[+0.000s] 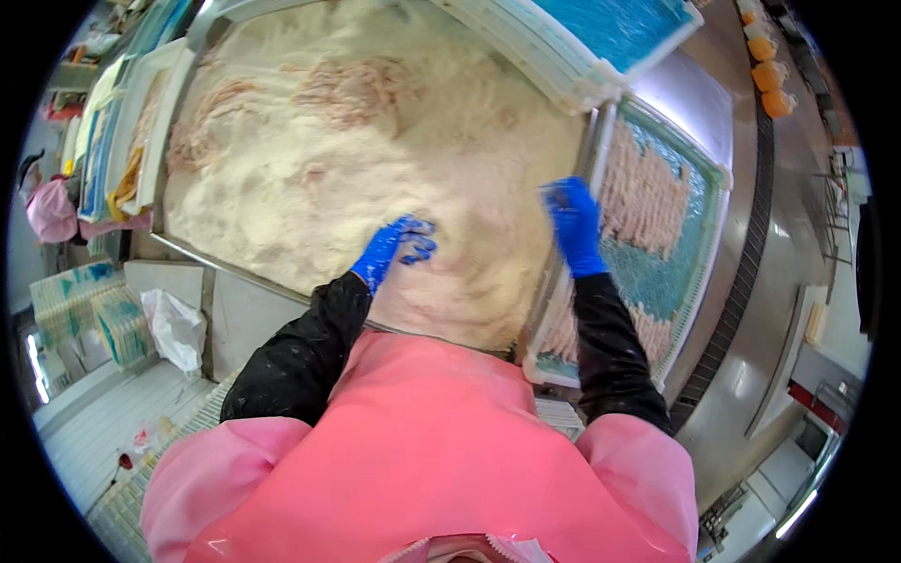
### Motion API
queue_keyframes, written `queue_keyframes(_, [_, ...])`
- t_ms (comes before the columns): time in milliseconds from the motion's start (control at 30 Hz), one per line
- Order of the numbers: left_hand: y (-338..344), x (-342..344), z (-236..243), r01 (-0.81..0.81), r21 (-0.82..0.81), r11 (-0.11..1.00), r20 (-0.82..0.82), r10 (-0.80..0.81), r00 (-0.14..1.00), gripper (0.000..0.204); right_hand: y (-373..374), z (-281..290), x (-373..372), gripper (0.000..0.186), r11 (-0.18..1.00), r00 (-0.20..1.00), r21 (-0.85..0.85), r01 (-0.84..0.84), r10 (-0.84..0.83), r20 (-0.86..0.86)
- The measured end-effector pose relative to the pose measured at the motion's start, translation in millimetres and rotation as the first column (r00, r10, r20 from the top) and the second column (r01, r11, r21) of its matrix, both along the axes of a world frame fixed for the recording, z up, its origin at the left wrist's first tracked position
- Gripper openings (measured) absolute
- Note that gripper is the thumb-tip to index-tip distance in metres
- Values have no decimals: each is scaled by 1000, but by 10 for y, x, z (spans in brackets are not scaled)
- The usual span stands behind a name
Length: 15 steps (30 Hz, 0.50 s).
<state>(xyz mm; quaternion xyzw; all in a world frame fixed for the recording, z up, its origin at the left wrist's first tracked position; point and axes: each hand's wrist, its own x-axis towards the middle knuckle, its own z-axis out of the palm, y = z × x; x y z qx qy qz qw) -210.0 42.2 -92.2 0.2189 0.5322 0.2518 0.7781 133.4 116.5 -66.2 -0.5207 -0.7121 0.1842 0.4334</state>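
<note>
A large steel trough holds a deep bed of pale breading crumbs with pinkish meat pieces lying in it toward the back. My left hand, in a blue glove, rests on the crumbs near the front, fingers spread and dusted with breading; nothing is visibly held. My right hand, also blue-gloved, hovers at the trough's right edge beside a white-framed tray with blue mesh. Rows of breaded strips lie on that tray. Whether the right hand holds a strip is unclear.
A second blue mesh tray sits stacked at the back right. More trays lean at the left edge. A white plastic bag and stacked items lie lower left. Steel floor with a drain grate runs along the right.
</note>
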Motion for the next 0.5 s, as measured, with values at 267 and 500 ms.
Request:
queue_keyframes(267, [-224, -677, 19, -14, 87, 996, 17, 13, 1000, 35, 1, -884, -2088, 39, 985, 995, -165, -44, 58, 79])
queue_keyframes(500, [-214, -707, -105, -41, 67, 997, 58, 37, 998, 33, 915, -613, -2768, 32, 916, 887, -296, 270, -116, 448])
